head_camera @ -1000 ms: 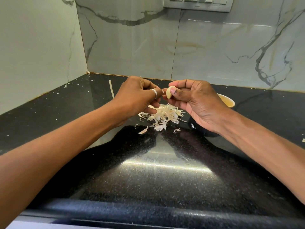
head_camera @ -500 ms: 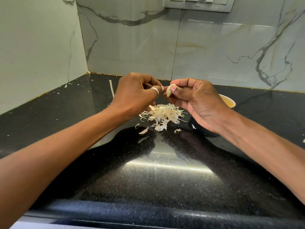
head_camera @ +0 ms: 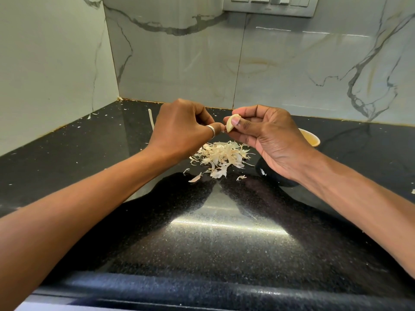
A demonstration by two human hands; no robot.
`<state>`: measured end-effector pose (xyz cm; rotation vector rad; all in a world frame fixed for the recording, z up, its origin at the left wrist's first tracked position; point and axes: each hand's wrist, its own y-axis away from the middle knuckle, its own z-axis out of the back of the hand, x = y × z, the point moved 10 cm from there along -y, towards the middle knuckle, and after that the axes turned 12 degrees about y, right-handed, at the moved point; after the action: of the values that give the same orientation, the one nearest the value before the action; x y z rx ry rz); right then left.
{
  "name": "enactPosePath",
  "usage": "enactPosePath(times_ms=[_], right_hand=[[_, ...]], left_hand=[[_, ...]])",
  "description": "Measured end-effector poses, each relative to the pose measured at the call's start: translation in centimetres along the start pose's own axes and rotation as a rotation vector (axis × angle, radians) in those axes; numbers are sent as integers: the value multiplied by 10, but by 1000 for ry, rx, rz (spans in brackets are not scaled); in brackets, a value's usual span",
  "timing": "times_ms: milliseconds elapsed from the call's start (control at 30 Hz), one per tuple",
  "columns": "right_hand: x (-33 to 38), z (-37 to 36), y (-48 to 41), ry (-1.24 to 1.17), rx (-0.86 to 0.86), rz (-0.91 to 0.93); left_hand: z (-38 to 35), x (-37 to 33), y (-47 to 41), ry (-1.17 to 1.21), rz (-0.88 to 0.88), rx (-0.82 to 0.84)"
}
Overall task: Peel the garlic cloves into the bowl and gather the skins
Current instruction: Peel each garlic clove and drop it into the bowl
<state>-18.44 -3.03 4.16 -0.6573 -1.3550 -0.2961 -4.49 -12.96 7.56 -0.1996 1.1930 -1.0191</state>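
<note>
Left hand (head_camera: 186, 126) edged back to clove (head_camera: 231, 125) tip, pinching prob. skin. Right hand (head_camera: 269, 140) clamps clove upright; bowl (head_camera: 312, 136) behind it

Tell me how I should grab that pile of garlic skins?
Don't pinch the top. The garlic skin pile is loose, thin flakes lying low on the black counter. I'd cup both hands at its left and right edges and sweep inward along the counter.

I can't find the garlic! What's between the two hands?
In the head view, a garlic clove sits between them: the right hand pinches it, the left hand close beside it.
</note>
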Motion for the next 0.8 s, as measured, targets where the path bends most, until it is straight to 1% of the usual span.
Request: enactPosePath(times_ms=[233,333,500,600,800], right_hand=[[2,2,0,4,-17,21],[3,2,0,21,-27,37],[4,1,-1,52,-24,53],[4,-1,0,51,-14,62],[6,-1,0,69,-4,82]], left_hand=[[-1,-1,-2,-7,-55,0],[-6,-8,2,23,-90,38],[-13,-14,4,8,-142,92],[-14,-14,4,8,-129,101],[-11,-5,1,64,-40,84]])
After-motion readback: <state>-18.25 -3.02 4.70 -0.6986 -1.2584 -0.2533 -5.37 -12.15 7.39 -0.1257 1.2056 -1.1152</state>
